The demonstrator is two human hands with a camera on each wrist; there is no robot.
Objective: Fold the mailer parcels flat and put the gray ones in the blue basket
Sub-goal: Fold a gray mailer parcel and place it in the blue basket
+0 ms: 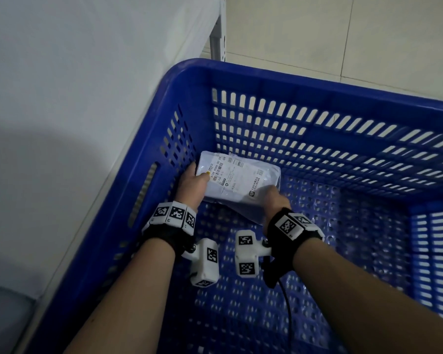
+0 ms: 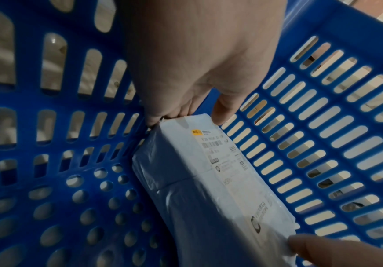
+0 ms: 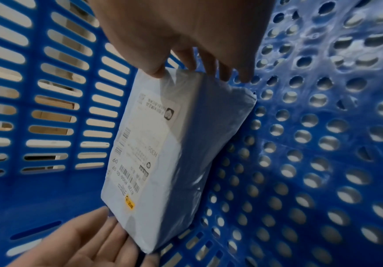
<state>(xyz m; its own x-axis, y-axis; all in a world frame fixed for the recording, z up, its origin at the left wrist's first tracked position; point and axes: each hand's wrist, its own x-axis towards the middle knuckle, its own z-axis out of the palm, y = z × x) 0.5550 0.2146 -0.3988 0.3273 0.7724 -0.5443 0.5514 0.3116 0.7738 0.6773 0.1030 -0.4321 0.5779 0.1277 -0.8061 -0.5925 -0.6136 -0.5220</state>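
Both forearms reach into blue basket (image 1: 189,72), wrist cameras strapped on. Left hand (image 1: 192,182) grips one end of gray parcel (image 1: 238,180), thumb on label; right hand (image 1: 275,199) pinches opposite end. Parcel held low in basket's far left corner, tilted, near perforated floor; contact with floor unclear.

Risk: letting go while tilted lets it lean on slotted wall, or folded plastic springs open. Corner crowds left knuckles.

Around: white panel (image 1: 74,85) beside basket, tiled floor (image 1: 343,34) beyond.
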